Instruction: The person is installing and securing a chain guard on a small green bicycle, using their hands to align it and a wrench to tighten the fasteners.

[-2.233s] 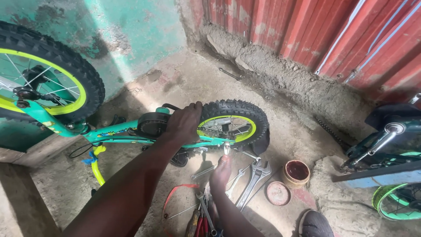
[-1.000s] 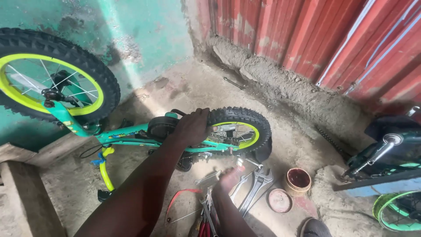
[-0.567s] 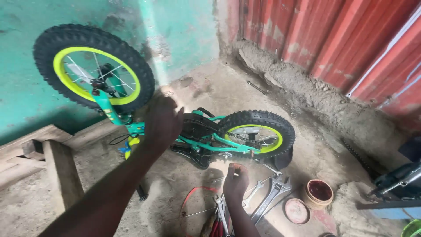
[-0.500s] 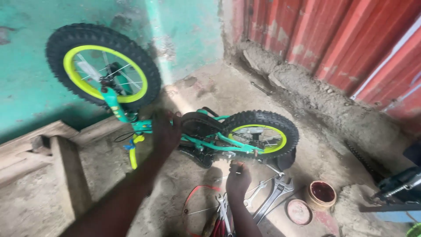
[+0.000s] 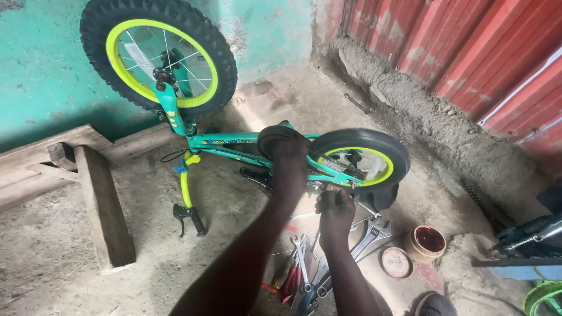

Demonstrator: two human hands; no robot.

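Head view, nearest first: steel spanners and red-handled pliers (image 5: 304, 275) lie on the floor. Just beyond, the right hand (image 5: 335, 208), risen off those tools since earlier, pinches something small at the rear hub. The left hand (image 5: 291, 153) clasps the upturned green child's bicycle (image 5: 234, 143), now more centred.

Two bare forearms enter from the near edge, without sleeves, gloves, watch or rings; left hand (image 5: 291, 164) and right hand (image 5: 335, 212) both uncovered, fingers partly in shadow.
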